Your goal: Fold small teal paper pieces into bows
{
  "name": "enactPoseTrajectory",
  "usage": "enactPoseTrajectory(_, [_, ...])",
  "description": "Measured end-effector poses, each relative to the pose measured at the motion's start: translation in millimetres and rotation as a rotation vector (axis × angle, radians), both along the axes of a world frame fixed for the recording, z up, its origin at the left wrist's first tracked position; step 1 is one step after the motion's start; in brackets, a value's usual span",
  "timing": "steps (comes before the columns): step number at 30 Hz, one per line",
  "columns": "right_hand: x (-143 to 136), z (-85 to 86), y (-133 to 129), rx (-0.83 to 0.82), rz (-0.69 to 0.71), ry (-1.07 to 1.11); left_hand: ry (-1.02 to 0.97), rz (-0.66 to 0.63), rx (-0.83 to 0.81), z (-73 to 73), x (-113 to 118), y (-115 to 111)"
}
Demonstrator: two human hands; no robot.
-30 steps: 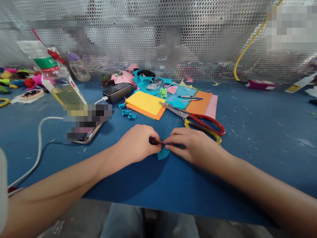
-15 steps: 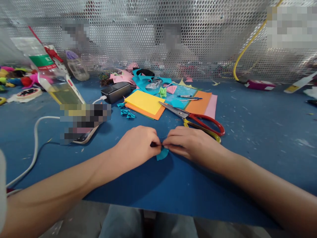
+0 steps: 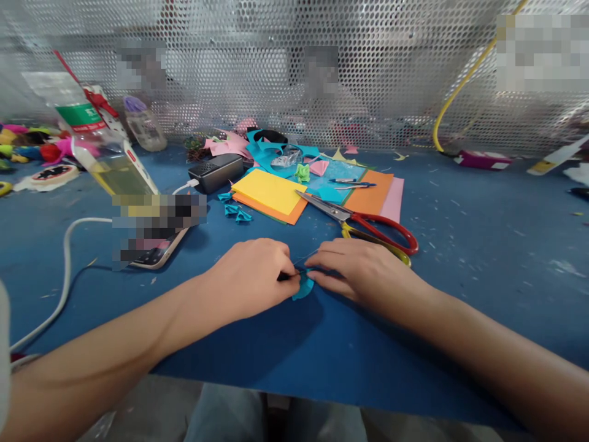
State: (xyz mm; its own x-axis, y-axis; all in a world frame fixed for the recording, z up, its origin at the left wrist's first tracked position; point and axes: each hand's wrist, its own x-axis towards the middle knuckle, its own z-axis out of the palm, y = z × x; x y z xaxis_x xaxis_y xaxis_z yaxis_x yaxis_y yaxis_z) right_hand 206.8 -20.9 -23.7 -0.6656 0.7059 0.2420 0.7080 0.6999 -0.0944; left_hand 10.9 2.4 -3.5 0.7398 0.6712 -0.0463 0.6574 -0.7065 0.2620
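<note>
A small rounded piece of blue paper [image 3: 302, 290] hangs just above the table between my hands. My left hand [image 3: 257, 270] is closed, its thumb and index finger pinching the top of this piece. On the other side, my right hand [image 3: 356, 265] has its thumb and index fingertips slightly apart at the paper's right edge; whether they touch it is hard to tell. A thin thread-like line runs near the fingertips. Large scissors [image 3: 340, 212] with red and yellow handles lie just beyond my right hand.
Yellow paper [image 3: 269, 190], orange paper [image 3: 372, 191] and small folded blue pieces [image 3: 237, 212] lie ahead. Pens [image 3: 354, 182] and paper scraps are behind them. At left are a phone [image 3: 161, 245], a bottle [image 3: 105, 147], a black box [image 3: 216, 172] and a white cable [image 3: 69, 258].
The thumb and index finger of my right hand have parted from their pinch at the blue paper. My left hand keeps its pinch, almost in the same place.
</note>
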Motion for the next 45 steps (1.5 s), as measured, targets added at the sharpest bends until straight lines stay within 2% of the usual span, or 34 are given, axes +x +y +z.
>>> enactPoseTrajectory(3, [0.1,1.7,-2.2,0.03,0.006,-0.066,0.002,0.005,-0.001,-0.1,-0.8,0.0])
enactPoseTrajectory(7, [-1.8,4.2,-6.1,0.169,0.01,-0.21,-0.005,-0.002,0.008,2.4,-3.6,-0.1])
enactPoseTrajectory(10, [-1.4,4.4,-7.4,0.229,0.015,-0.228,-0.003,-0.03,0.019,4.5,-5.8,0.0])
enactPoseTrajectory(18, [3.0,6.2,-5.3,0.137,0.042,-0.159,0.034,-0.028,0.045,3.4,-5.1,0.5])
enactPoseTrajectory(28, [3.0,6.5,-6.4,0.122,0.059,-0.142,0.042,-0.032,0.078,3.9,-4.1,0.7])
enactPoseTrajectory(36, [2.9,3.5,-4.1,0.003,-0.019,-0.06,0.034,-0.029,0.051,5.1,-4.7,1.0])
enactPoseTrajectory(41, [3.6,-2.1,5.9,-0.262,-0.133,0.119,-0.107,0.064,-0.03,-4.4,-0.1,5.4])
enactPoseTrajectory(45, [1.6,-3.0,7.4,-0.292,-0.09,0.09,-0.189,0.13,-0.093,-12.4,3.5,8.0])
